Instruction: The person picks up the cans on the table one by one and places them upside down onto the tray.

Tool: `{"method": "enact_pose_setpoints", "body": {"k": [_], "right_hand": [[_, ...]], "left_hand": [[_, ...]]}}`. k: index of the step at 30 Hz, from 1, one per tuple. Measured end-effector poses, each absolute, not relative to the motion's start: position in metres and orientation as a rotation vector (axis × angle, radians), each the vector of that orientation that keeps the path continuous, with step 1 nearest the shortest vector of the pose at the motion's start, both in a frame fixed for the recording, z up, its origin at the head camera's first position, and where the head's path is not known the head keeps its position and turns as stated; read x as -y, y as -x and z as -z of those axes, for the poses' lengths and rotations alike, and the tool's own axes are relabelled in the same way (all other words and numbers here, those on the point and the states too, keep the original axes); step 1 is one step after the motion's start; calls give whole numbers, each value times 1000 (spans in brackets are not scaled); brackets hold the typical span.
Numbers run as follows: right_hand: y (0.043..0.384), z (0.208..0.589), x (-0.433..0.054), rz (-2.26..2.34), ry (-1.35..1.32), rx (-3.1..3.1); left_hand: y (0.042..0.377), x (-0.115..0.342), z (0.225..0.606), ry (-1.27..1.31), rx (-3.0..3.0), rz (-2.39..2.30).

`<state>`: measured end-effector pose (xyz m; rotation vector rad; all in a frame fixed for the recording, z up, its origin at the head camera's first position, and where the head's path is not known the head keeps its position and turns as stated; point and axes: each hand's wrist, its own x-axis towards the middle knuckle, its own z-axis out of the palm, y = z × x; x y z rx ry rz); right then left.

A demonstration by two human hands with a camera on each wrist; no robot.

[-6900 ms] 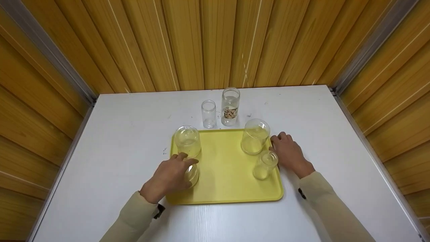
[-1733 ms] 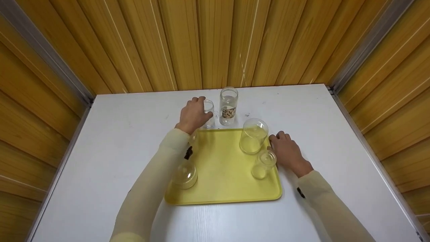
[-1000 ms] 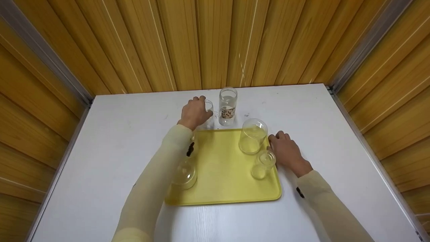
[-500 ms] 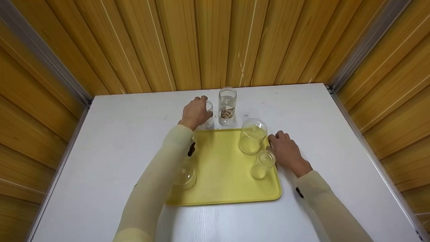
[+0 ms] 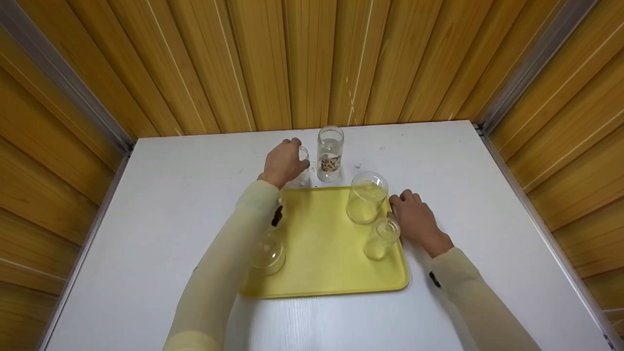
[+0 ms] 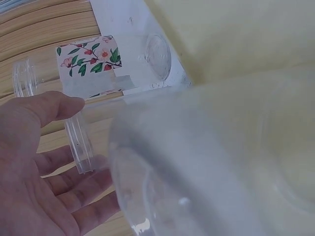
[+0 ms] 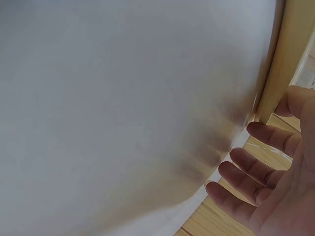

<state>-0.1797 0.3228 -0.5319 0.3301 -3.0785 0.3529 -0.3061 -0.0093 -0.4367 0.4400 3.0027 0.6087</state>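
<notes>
At the back of the table my left hand (image 5: 283, 163) curls around a small clear glass jar (image 5: 304, 170), near its top. In the left wrist view the jar's rim (image 6: 78, 142) shows between the thumb and the fingers. Just right of it stands a taller glass jar with a floral label (image 5: 330, 156). My right hand (image 5: 417, 217) rests beside the right edge of the yellow tray (image 5: 324, 290), fingers loosely bent. Its fingertips lie right at the tray's side (image 7: 275, 64) in the right wrist view, with nothing else at them.
On the tray's right half stand a wide clear jar (image 5: 367, 197) and a narrower clear jar (image 5: 381, 240). A rounded clear jar (image 5: 269, 253) sits at the near left; another behind it is mostly hidden by the left sleeve. Wood-patterned walls (image 5: 312, 63) bound the white table (image 5: 161, 195).
My left hand has gone from the near-left jar on the tray to the small jar at the back. Over the last second it has barely moved. The right hand stays beside the tray.
</notes>
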Motion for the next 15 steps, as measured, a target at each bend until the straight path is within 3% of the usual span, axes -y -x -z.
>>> {"method": "enact_pose_setpoints", "body": {"k": [15], "right_hand": [[178, 533, -324, -349, -352, 3047]], "left_hand": [[301, 12, 427, -455, -3016, -636]]}}
